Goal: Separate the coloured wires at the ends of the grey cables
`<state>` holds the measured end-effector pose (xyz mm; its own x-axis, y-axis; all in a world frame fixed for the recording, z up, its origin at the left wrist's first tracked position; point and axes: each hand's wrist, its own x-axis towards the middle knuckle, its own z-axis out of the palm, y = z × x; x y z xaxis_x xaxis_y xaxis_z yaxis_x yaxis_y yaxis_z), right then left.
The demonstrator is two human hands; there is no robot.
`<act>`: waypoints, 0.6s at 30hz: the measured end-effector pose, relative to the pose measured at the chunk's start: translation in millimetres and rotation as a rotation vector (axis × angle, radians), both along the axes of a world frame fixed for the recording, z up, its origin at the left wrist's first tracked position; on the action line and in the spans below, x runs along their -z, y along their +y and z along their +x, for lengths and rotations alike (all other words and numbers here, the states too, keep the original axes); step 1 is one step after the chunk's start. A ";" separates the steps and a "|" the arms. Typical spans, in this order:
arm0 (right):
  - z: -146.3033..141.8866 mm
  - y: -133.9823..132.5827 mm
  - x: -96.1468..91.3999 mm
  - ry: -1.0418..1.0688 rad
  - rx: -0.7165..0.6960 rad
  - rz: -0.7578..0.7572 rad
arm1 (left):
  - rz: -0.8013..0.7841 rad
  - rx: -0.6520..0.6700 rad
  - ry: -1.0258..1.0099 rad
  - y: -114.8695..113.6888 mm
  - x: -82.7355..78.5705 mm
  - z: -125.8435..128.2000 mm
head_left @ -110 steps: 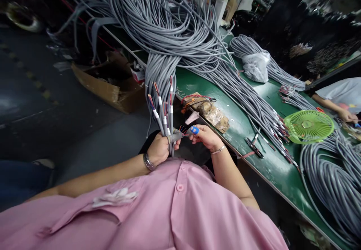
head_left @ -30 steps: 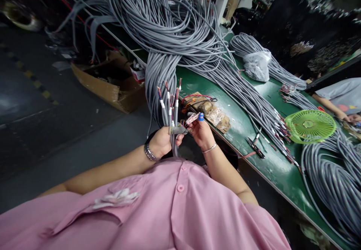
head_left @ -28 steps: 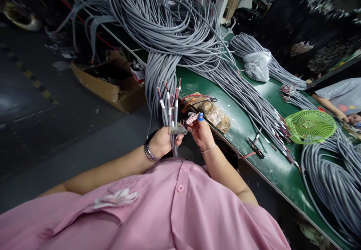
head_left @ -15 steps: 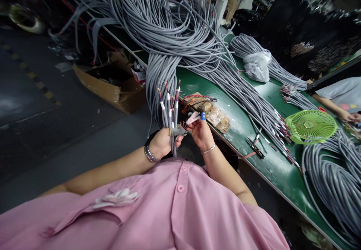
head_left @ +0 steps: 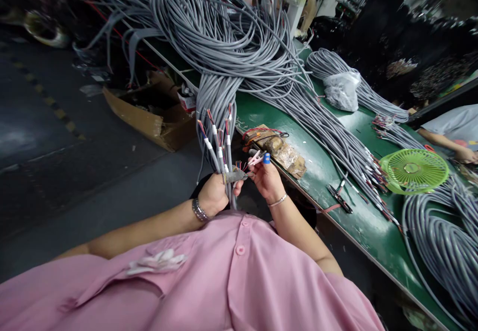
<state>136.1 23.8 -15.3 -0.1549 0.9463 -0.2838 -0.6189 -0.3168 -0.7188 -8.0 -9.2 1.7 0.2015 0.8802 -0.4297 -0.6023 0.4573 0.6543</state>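
My left hand [head_left: 212,196] is closed round a bundle of grey cables [head_left: 216,144] whose stripped ends, with white sleeves and coloured wires, stick up above my fist. One cable end [head_left: 236,175] lies sideways across my fingers, its thin coloured wires fanned toward the right. My right hand [head_left: 267,179] pinches at those wires; a blue cap [head_left: 266,158] covers one fingertip and a small pink piece [head_left: 255,159] shows beside it. Both hands hover just off the near edge of the green table [head_left: 324,169].
A huge heap of grey cables [head_left: 239,37] spills over the table's left end. On the table lie a brown wrapped block [head_left: 282,151], a dark hand tool [head_left: 339,197], a green fan [head_left: 413,169] and a plastic bag [head_left: 341,89]. Another person's arm [head_left: 446,142] works at far right. A cardboard box [head_left: 149,112] sits on the floor.
The view has shifted slightly. The cable bundle in my left hand tilted a little leftward; my right hand stays pinching at the fanned wires as before.
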 end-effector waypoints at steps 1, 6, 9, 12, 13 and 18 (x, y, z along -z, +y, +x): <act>-0.3 1.2 1.3 0.022 -0.009 -0.014 | 0.003 0.002 0.010 0.2 -0.1 1.1; -2.7 7.6 6.3 0.087 0.038 -0.042 | -0.003 -0.028 0.047 2.5 6.5 5.4; -4.9 9.0 6.4 0.097 0.071 -0.034 | -0.003 -0.029 0.085 4.3 11.6 6.8; -6.7 7.5 5.8 0.118 0.066 -0.015 | -0.003 -0.033 0.095 4.9 12.7 7.5; -6.9 6.4 6.0 0.127 0.059 -0.012 | -0.003 -0.038 0.090 4.8 12.2 7.5; 0.9 -1.1 11.2 0.101 -0.050 -0.037 | 0.029 -0.044 0.081 1.1 11.8 4.5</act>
